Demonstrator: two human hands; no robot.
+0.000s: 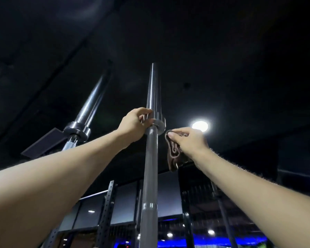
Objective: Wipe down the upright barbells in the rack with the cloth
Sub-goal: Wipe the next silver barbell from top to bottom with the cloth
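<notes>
An upright steel barbell (149, 169) rises in the middle of the view, its shiny sleeve tapering toward the dark ceiling. My left hand (135, 124) grips the barbell at the collar where the shaft meets the sleeve, thumb and fingers curled round it. Just right of the collar, my right hand (188, 140) pinches a brown cloth (173, 153), which hangs folded below the fingers and is apart from the bar. A second upright barbell (86, 111) leans to the left, with its collar at about the same height.
A dark flat panel (43, 144) sits beside the left barbell. Perforated black rack uprights (106, 212) stand below, with a horizontal bar between them. A bright ceiling lamp (200, 126) glares behind my right hand. Glass panels and blue lights lie low in the background.
</notes>
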